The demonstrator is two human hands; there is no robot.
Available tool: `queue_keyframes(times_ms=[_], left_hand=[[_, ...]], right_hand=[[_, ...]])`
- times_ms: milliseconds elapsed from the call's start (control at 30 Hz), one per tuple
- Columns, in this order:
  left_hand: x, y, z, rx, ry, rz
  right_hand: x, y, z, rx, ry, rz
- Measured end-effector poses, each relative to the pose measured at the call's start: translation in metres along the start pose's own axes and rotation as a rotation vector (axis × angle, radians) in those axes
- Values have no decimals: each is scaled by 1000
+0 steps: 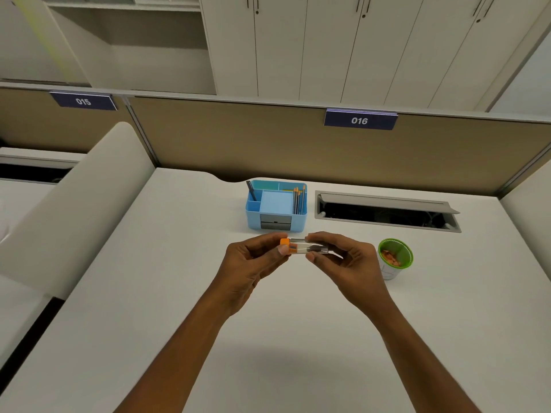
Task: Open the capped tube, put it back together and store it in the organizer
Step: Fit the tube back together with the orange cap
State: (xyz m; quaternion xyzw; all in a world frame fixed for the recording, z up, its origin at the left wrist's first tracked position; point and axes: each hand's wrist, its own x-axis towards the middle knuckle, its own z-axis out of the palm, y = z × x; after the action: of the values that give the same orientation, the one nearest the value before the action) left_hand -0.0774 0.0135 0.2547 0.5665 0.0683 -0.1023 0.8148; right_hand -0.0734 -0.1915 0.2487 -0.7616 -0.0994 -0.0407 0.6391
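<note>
Tube (308, 248) capped, betw. both hands; organizer (275, 208) w/ pencils.

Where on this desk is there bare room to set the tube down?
The desk is bare left of the blue organizer and in the wide stretch toward the near edge. It is tighter between the organizer, the cable hatch and the green cup, where both hands hold the tube.
</note>
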Motion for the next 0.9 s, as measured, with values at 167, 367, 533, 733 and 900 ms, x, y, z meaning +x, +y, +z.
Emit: queue_keyframes(times_ms=[167,367,533,733,900], left_hand=[[0,1,-1,29,15,-11],[2,4,-2,66,34,-79],[6,9,-2,121,30,-148],[14,9,-1,165,30,-161],[26,4,0,217,35,-163]], right_hand=[[2,-3,3,5,-24,13],[4,-3,2,14,-75,48],[6,-1,2,28,-87,74],[9,3,3,38,-72,99],[17,12,3,47,-45,129]])
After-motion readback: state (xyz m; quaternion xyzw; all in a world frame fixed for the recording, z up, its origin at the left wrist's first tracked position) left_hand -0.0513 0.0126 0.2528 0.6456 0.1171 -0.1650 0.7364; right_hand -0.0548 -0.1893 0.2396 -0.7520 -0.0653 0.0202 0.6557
